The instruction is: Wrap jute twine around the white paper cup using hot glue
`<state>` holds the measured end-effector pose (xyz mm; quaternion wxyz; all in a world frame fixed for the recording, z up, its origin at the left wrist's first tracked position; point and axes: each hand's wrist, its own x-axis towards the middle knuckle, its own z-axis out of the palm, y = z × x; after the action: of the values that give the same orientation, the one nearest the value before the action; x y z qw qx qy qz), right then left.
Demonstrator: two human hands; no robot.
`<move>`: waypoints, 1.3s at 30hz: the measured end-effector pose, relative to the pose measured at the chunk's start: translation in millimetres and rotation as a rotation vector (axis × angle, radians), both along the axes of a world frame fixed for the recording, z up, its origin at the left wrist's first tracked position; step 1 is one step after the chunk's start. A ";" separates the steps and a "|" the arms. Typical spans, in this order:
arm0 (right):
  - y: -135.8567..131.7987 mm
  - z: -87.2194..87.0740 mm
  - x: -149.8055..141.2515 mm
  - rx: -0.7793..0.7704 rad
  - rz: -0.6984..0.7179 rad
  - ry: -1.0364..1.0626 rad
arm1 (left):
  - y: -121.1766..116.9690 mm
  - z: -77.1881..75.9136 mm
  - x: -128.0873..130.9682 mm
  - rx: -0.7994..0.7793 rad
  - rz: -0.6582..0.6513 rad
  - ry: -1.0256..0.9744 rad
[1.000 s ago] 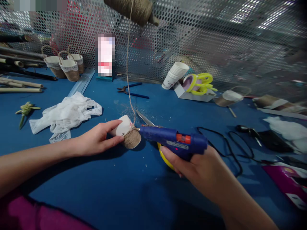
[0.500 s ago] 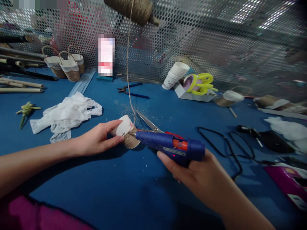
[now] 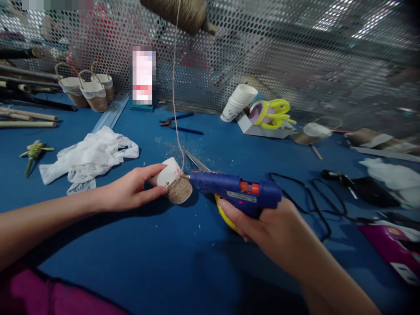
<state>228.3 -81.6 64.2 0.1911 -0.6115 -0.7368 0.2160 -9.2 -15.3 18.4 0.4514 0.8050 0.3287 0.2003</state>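
My left hand (image 3: 141,187) grips a white paper cup (image 3: 167,173) that lies tilted on its side, fingers and thumb around its white part. Brown twine (image 3: 180,190) is wound about the other part of the cup. From that winding a strand (image 3: 175,87) runs up to a large spool (image 3: 179,13) overhead. My right hand (image 3: 259,225) is closed round the handle of a blue hot glue gun (image 3: 236,189), whose nozzle is at the edge of the winding; whether it touches I cannot tell. Scissors (image 3: 197,161) lie behind the gun, partly hidden.
White lace (image 3: 95,153) lies left on the blue table (image 3: 147,262). Pliers (image 3: 183,124), stacked paper cups (image 3: 239,103) and yellow-handled scissors (image 3: 275,114) stand or lie farther back. Several twine-wrapped baskets (image 3: 95,97) are back left. A black cord (image 3: 308,192) loops at right.
The glue gun has shifted slightly right and up, uncovering more of the wound twine and a yellow curved piece beneath my right hand. My left hand and the cup hold nearly the same place.
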 end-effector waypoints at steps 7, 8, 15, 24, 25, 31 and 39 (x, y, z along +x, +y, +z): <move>5.5 -1.7 1.6 -0.031 -0.092 0.088 | 1.1 2.2 0.4 0.042 -0.009 0.032; 6.6 -1.3 1.0 -0.063 -0.116 0.117 | 1.1 2.2 0.5 0.046 -0.007 0.037; 4.4 1.8 0.1 -0.116 -0.144 0.152 | 0.6 0.7 -0.7 0.037 -0.007 0.030; 3.9 -3.8 2.8 -0.060 -0.097 0.132 | 0.5 3.4 -0.6 0.028 -0.006 0.035; 4.2 -5.2 3.5 -0.055 -0.101 0.138 | 0.5 3.4 -0.6 0.026 -0.001 0.038; 1.2 -0.2 3.8 -0.041 -0.055 0.088 | 0.8 3.4 -0.9 0.028 -0.010 0.037; 2.3 -4.0 4.1 -0.009 -0.061 0.079 | 1.3 2.9 -1.9 0.030 -0.016 0.019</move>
<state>232.4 -79.2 60.3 0.2237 -0.6256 -0.7087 0.2375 -11.1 -14.1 21.2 0.4376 0.8162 0.3234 0.1941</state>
